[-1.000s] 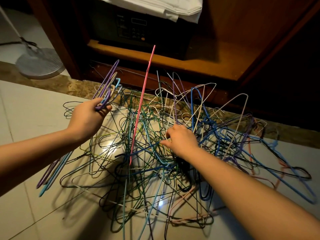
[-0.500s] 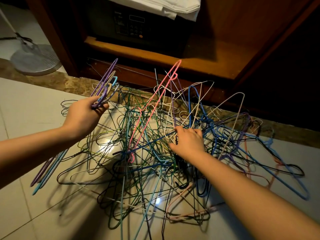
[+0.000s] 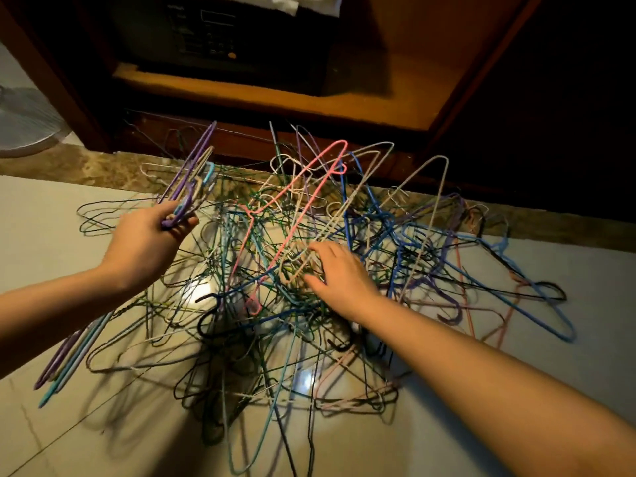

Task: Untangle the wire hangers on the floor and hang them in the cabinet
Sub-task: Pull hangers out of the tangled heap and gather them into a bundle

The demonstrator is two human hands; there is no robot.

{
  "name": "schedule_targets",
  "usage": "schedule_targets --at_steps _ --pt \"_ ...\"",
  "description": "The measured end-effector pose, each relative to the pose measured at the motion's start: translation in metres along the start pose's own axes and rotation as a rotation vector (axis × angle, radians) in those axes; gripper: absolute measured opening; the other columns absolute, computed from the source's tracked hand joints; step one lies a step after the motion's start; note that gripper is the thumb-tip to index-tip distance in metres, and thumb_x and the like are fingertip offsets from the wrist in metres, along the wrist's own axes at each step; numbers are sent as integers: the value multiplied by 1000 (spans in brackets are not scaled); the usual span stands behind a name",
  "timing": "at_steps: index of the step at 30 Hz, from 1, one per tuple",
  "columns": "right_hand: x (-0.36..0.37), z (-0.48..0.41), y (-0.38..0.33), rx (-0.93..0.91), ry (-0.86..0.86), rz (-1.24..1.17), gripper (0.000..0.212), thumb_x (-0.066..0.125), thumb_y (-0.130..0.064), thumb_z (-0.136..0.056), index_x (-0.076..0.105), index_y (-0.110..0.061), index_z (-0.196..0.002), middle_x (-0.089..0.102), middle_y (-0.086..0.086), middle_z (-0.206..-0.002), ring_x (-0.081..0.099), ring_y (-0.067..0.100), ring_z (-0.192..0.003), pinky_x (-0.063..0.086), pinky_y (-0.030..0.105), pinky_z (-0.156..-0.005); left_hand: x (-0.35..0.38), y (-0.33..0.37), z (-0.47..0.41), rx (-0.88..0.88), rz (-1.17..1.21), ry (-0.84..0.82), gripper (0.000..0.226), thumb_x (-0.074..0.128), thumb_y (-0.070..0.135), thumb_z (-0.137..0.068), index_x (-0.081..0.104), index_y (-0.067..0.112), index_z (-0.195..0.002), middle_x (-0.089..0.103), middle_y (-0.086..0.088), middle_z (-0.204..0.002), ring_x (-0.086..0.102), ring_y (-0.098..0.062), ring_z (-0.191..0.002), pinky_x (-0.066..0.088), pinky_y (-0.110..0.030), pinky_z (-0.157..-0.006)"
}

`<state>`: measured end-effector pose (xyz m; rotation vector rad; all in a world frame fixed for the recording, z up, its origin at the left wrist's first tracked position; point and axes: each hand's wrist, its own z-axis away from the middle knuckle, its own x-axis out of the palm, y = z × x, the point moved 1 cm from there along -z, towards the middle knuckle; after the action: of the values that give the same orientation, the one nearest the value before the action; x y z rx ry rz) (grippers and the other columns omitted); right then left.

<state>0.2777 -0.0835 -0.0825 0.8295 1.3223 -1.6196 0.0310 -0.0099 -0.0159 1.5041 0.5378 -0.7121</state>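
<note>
A big tangle of coloured wire hangers (image 3: 275, 304) lies on the pale tiled floor in front of the wooden cabinet (image 3: 395, 108). My left hand (image 3: 148, 242) grips a bundle of purple, beige and light-blue hangers (image 3: 192, 180), held tilted above the pile's left edge. My right hand (image 3: 339, 273) reaches into the middle of the pile with fingers stretched out, thumb and forefinger either side of the hook of a beige hanger (image 3: 347, 204) that leans upward. A pink hanger (image 3: 296, 208) stands tilted just left of it, caught in the tangle.
A dark safe (image 3: 220, 36) sits on the cabinet's bottom shelf with white cloth (image 3: 309, 3) on top. A fan base (image 3: 24, 132) stands at far left. A brown marble strip (image 3: 103, 170) runs along the cabinet's foot. Blue hangers (image 3: 516, 287) sprawl to the right.
The pink hanger has turned from edge-on to leaning broadside in the pile. My right hand shifted slightly left and its fingers have straightened. My left hand still holds its bundle.
</note>
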Motion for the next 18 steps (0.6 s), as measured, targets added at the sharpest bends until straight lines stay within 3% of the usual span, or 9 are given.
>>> schedule_targets --at_steps 2,6,10,14,16,18 --pt "-3 10 24 139 111 19 45 48 -34 -94 38 -22 -136 41 -1 -139 35 20 -131 27 41 -110 6 5 7 20 -9 -40 13 56 22 -92 64 16 -99 55 1 -74 47 -18 -70 32 -29 -58" --pt "-5 30 82 511 229 -4 43 51 -32 -92 42 -18 -132 41 4 -138 34 25 -128 31 40 -103 13 21 15 66 -50 -69 19 55 20 -92 65 13 -107 60 -6 -89 50 -21 -83 35 -31 -71" --pt "1 46 116 654 279 -97 46 62 -22 -87 44 -15 -129 39 8 -136 41 29 -120 39 37 -96 21 41 16 201 -153 -83 25 55 20 -92 65 11 -112 64 -14 -90 54 -27 -77 45 -36 -66" --pt "10 40 133 818 302 -530 45 62 -15 -88 45 -12 -129 57 11 -114 56 24 -91 45 32 -71 29 59 16 285 -210 -92 26 53 8 -93 63 12 -116 62 -13 -88 51 -24 -72 40 -27 -57" --pt "16 38 138 821 298 -768 32 58 -10 -89 53 -8 -121 65 10 -97 61 22 -81 51 36 -72 36 68 16 300 -218 -109 30 51 5 -93 61 13 -120 65 -18 -98 51 -22 -71 40 -29 -56" --pt "17 38 140 787 368 -937 16 52 -7 -93 58 -10 -107 63 4 -79 60 15 -65 51 27 -60 43 74 14 280 -190 -130 32 49 4 -93 58 14 -123 64 -18 -105 48 -15 -65 39 -27 -48"
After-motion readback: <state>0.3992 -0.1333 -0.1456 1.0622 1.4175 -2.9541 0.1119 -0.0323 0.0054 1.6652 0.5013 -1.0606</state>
